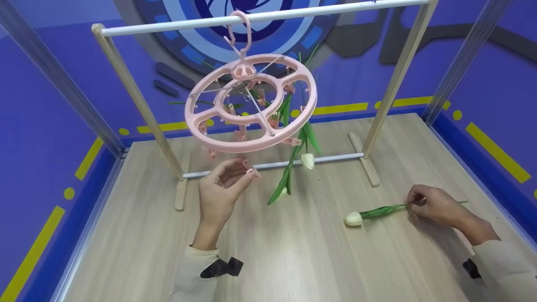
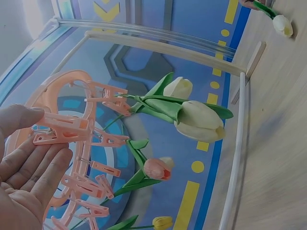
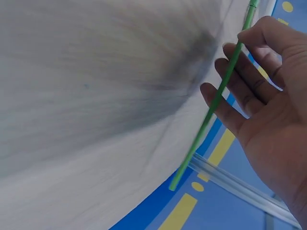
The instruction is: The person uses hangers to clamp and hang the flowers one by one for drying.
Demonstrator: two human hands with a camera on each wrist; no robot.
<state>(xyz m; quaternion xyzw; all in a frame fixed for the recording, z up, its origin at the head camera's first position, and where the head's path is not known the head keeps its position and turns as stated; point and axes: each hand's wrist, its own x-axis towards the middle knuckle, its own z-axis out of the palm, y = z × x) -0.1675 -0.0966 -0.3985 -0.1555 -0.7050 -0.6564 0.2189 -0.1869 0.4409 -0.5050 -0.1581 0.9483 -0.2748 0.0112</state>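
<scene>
A pink round clip hanger [image 1: 197,130] hangs by its hook from the white bar. My left hand [image 1: 218,188] pinches one of its pink clothespins [image 2: 64,129] between thumb and fingers, below the ring's front edge. In the right part of the table, my right hand [image 1: 436,205] pinches the green stem [image 3: 211,108] of a white tulip [image 1: 353,219], whose bloom points left, low over the tabletop. Other clips hold tulips upside down: white ones [image 2: 199,120], a pink one [image 2: 157,169] and a yellow one [image 2: 162,223].
The hanger's stand has a white top bar [image 1: 168,27], wooden side posts [image 1: 396,84] and a white lower bar [image 1: 340,158] close to the table. Blue patterned panels [image 1: 50,105] wall the wooden table [image 1: 293,251] at the back and sides.
</scene>
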